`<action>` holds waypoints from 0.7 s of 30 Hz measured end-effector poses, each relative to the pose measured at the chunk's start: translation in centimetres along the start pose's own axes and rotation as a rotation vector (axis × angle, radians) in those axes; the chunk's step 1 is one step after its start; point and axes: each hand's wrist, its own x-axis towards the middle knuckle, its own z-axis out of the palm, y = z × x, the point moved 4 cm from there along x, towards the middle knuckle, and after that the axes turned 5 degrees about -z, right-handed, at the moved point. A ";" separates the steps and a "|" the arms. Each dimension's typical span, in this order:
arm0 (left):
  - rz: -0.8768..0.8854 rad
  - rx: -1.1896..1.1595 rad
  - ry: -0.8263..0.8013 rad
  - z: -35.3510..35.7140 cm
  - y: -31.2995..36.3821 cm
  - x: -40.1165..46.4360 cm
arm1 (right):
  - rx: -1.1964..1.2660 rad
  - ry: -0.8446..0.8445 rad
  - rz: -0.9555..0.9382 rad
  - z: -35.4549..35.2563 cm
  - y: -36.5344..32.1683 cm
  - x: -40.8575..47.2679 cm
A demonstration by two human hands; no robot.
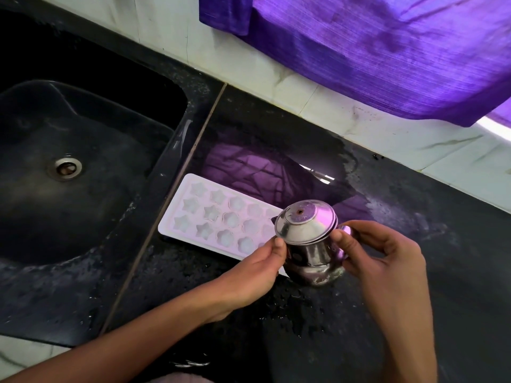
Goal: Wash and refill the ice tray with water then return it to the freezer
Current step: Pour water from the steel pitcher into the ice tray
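A black stone worktop (414,244) fills most of the view, wet in patches, with a black sink (83,167) sunk into its left part and a steel drain (65,168) at the sink's bottom. A purple curtain (373,51) hangs over the pale tiled wall (166,26) behind.

The white ice tray (218,217) lies flat on the worktop just right of the sink's edge, its long axis running from upper left to lower right, its near end hidden behind the pot and left hand. 3 rows of star-shaped cells face upward; whether they hold water is unclear.

A small steel pot (312,258) with a domed lid (304,221) stands at the tray's right end. The left hand (257,272) curls against the pot's left side, thumb at the lid's rim. The right hand (387,258) is partly closed, its fingertips (338,237) pinching the lid's right rim.
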 end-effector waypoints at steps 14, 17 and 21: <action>0.082 0.033 -0.019 0.6 1.3 -0.9 | 0.062 0.049 -0.046 -0.7 -0.2 -0.4; 0.090 0.035 -0.003 0.9 1.7 -1.5 | 0.049 0.053 -0.050 -0.9 0.0 -0.5; 0.096 0.069 -0.022 1.7 1.8 -1.9 | 0.000 0.048 -0.081 -0.9 0.0 -0.4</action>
